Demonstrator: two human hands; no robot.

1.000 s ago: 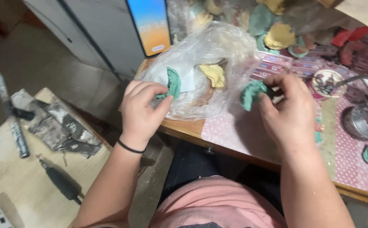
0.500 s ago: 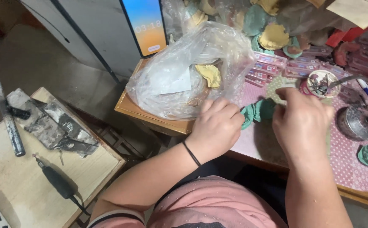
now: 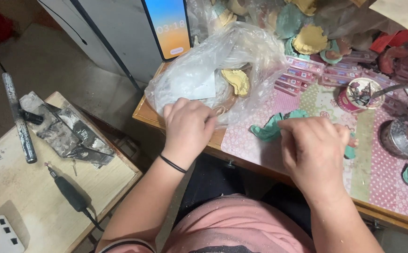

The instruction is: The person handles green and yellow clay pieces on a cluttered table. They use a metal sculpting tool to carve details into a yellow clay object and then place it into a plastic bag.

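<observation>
The left hand [image 3: 188, 127] pinches the edge of a clear bag [image 3: 218, 70] at the desk's [image 3: 143, 115] near corner, with a yellow piece [image 3: 237, 80] inside. The right hand [image 3: 312, 150] curls around a green piece [image 3: 272, 127] lying on the pink cloth [image 3: 377, 178], just right of the bag. A tin [image 3: 405, 138] stands further right.

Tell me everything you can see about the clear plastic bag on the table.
The clear plastic bag is thin, crinkled and cloudy. It lies bunched in a loose mound at the near left corner of the wooden table. Inside show a yellow moulded piece and a white sheet. The left hand rests on its lower edge, fingers curled into the film. The right hand is apart from it, on a green piece.
</observation>
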